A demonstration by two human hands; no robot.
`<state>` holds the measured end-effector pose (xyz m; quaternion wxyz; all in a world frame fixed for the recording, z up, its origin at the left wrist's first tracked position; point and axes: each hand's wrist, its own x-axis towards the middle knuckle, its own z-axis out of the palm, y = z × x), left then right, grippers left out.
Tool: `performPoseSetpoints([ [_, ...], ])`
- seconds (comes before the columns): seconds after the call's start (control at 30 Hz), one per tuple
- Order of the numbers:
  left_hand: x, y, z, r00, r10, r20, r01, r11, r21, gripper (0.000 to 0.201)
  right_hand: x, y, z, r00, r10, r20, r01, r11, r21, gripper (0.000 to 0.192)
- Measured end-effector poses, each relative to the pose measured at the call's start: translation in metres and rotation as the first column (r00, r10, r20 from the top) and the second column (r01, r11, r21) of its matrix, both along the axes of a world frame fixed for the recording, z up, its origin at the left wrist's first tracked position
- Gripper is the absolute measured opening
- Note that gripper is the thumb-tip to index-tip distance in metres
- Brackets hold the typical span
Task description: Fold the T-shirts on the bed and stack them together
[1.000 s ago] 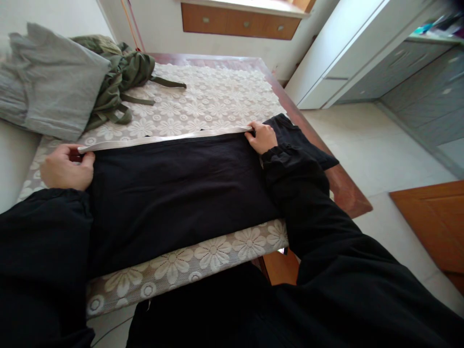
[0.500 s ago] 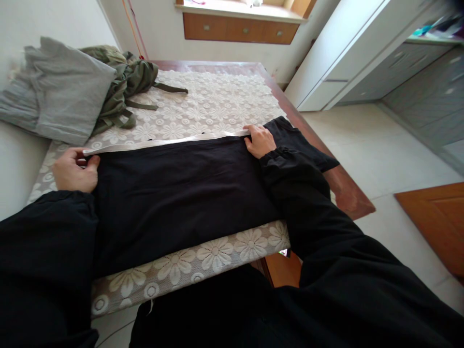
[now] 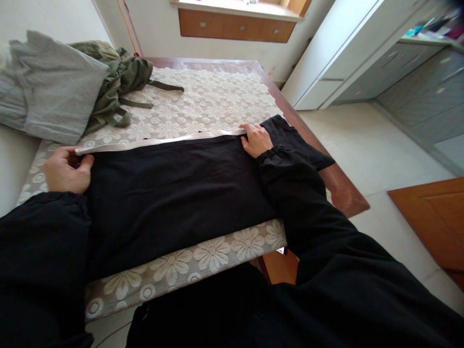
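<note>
A black garment (image 3: 174,193), shaped like a T-shirt with its sleeve end to the right, lies flat across the lace-covered table. Along its far edge runs a narrow white tape (image 3: 152,143); any markings on it are too small to make out. My left hand (image 3: 67,169) pinches the tape's left end between thumb and fingers, just past the garment's left corner. Near the sleeve end, my right hand (image 3: 256,140) rests on the cloth, its thumb and fingers closed on the tape's other end. Between both hands the tape is stretched nearly straight.
A grey cloth (image 3: 54,87) and an olive-green backpack (image 3: 126,79) with loose straps lie at the table's far left. White lace (image 3: 213,96) covers the tabletop, with a wooden border (image 3: 348,193) showing on the right. A brown wooden door (image 3: 435,222) stands at the right.
The whole view has shifted slightly, so everything appears a little further left. Both hands keep their hold on the tape, and the garment lies as before.
</note>
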<state>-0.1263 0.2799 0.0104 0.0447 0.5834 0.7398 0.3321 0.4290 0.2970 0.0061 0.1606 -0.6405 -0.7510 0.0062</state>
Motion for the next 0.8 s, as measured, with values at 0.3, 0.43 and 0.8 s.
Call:
performPoseSetpoints([
  [0.3, 0.0003, -0.0036, 0.0004, 0.995, -0.054, -0.084, 0.048, 0.996, -0.071, 0.063, -0.0011, -0.0019, 0.0003, 1.0, -0.007, 0.02, 0.007, 1.0, 0.001, 0.056],
  [0.43, -0.001, -0.0028, -0.0012, 0.994, -0.057, -0.093, 0.05, 0.996, -0.073, 0.064, 0.0001, -0.0002, -0.0014, 1.0, -0.001, 0.027, 0.0, 1.0, 0.008, 0.055],
  [0.8, -0.0016, -0.0022, -0.0009, 0.995, -0.053, -0.081, 0.046, 0.995, -0.085, 0.063, 0.0002, -0.0003, -0.0008, 1.0, 0.007, 0.018, -0.007, 1.0, 0.004, 0.056],
])
